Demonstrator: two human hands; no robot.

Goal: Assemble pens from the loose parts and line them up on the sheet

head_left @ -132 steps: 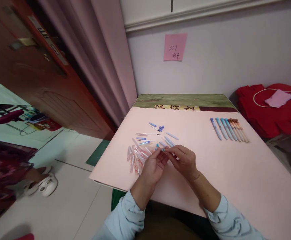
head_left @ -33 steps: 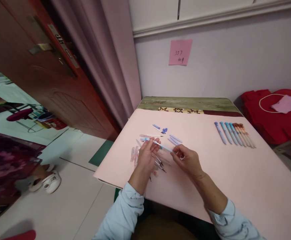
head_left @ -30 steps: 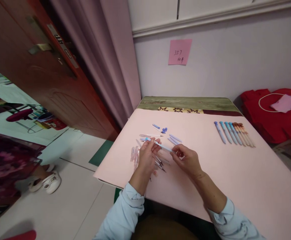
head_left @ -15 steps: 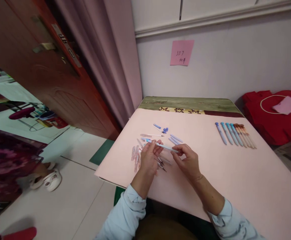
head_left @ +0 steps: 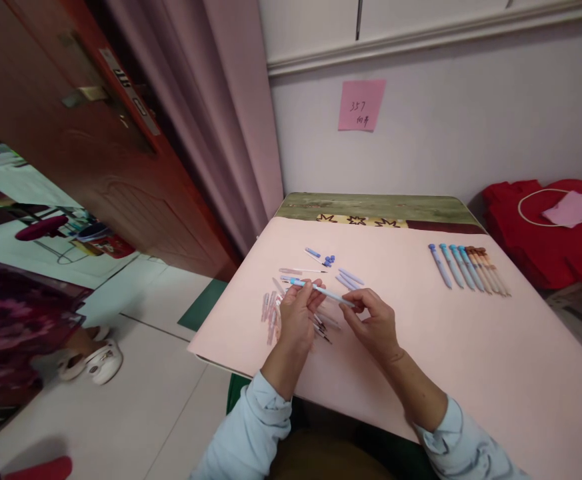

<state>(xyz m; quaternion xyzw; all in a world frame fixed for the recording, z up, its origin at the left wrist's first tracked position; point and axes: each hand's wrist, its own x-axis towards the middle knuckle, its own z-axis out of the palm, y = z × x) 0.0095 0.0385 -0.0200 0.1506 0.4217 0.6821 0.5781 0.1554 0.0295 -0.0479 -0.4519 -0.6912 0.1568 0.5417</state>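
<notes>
A slim light blue pen (head_left: 327, 291) is held level between my two hands, above the pink table cover. My left hand (head_left: 297, 312) is closed round its left part, fingers curled under and thumb on top, and a brighter blue end sticks out past it. With fingertips pinched, my right hand (head_left: 375, 323) grips the pale right end. Below my left hand lie clear pinkish barrels (head_left: 269, 310) and dark-tipped refills (head_left: 322, 328). Beyond the hands are periwinkle barrels (head_left: 351, 277), a few small blue toppers (head_left: 329, 260) and a refill (head_left: 315, 271).
At the table's right a row of pens (head_left: 465, 270) with blue and brown tops lies side by side. A red cloth-covered thing (head_left: 521, 233) stands beyond that edge. A wooden door (head_left: 135, 173) and curtain (head_left: 211, 100) are at left. Another person's foot (head_left: 103, 360) shows on the floor.
Both hands keep nearly the same pose on the pen. More of the bright blue end shows left of my left hand. The view has shifted slightly.
</notes>
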